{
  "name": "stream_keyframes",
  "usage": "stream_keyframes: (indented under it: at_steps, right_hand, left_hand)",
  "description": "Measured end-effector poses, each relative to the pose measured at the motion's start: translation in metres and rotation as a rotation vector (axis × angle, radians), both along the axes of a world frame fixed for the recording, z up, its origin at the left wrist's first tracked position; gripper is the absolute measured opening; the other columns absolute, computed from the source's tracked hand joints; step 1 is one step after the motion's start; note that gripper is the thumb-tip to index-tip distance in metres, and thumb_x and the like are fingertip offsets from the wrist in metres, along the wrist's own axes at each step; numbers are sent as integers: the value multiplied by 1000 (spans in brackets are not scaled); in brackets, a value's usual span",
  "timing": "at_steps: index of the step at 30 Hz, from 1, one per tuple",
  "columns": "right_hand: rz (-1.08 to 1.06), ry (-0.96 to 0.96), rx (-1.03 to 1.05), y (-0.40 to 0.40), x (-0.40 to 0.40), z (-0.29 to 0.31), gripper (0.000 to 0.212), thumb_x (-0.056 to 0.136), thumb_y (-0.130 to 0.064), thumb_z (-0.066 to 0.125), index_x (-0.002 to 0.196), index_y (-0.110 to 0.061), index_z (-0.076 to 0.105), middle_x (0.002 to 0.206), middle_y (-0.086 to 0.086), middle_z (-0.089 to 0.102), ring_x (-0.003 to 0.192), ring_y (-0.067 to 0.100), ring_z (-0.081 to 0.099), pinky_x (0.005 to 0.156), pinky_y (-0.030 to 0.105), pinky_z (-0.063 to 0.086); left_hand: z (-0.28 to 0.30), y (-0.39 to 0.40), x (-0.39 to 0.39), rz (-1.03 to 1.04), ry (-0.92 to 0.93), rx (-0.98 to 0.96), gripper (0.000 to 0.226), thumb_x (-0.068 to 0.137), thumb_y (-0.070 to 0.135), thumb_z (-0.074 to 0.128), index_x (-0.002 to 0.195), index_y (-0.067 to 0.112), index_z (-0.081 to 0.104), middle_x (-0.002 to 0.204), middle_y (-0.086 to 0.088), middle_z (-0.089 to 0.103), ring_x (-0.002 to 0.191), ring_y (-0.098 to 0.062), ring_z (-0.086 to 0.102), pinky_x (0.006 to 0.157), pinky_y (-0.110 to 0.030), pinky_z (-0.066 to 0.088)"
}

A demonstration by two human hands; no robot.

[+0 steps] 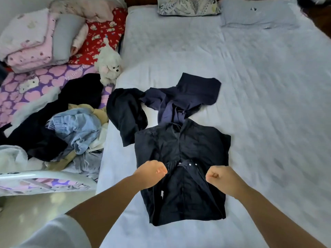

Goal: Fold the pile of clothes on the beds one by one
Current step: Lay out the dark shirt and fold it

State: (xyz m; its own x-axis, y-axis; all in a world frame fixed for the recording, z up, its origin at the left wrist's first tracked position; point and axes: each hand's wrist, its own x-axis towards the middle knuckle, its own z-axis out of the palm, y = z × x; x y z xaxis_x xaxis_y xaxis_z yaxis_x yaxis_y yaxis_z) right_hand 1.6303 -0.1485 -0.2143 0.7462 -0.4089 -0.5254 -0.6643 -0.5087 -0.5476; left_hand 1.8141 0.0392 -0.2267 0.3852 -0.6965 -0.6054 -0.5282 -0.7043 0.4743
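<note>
Black garment [180, 158] is laid flat on the near half of the large bed [259, 104], on a pale sheet. Its upper part is spread wide; the lower part is narrower and reaches toward the near bed edge. A row of small white snaps is seen across its middle.

Left hand [151, 173]: fingers curled, grip pinched on a fold of the black garment just left of the snaps. Right hand [219, 178]: fingers curled likewise, grip closed on the fabric just right of the snaps. Both forearms are extended from the near edge of the view; a white sleeve [57, 233] is seen at the left upper arm.

Beyond the black garment, and touching its top edge, a navy garment [188, 97] lies crumpled. A second black piece [125, 115] lies beside it to the left, near the edge of the bed.

On the smaller bed [21, 90] to the left, with its purple sheet of pink hearts, the pile of clothes [71, 129] is heaped unfolded: black, pale denim, beige and white pieces are made out. A white plush dog [109, 65] sits at the gap between the beds. Folded pink and grey bedding [35, 42] is stacked at the far end, with a red patterned cloth [102, 34] beside it.

Two pillows are noted at the head of the large bed: a leaf-print one [188, 6] and a pale blue one [259, 17].
</note>
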Motion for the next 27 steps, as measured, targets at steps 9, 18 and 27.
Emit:
stream_keyframes:
  at_steps: [9,18,27]
  right_hand:
    - [-295,-19,-91,20,15,-164,49,89,-20,63,134,-11,48,137,6,45,128,22,42,106,33,37]
    - [-592,-205,174,19,32,-196,27,84,-12,64,110,-19,60,84,-11,62,72,7,60,57,6,44]
    - [228,-197,-317,56,-16,-174,40,72,-4,74,111,-10,70,72,0,56,67,22,58,55,27,41]
  left_hand:
    - [-149,11,-9,386,-120,7,59,91,25,59,144,23,33,156,1,17,142,-20,20,116,-36,24]
    - [-184,-9,-43,1192,127,-235,68,77,15,75,134,20,39,119,2,52,82,-2,61,70,-13,43]
    - [-156,19,-87,387,7,-547,91,83,9,67,136,61,15,116,21,54,106,10,49,89,4,31]
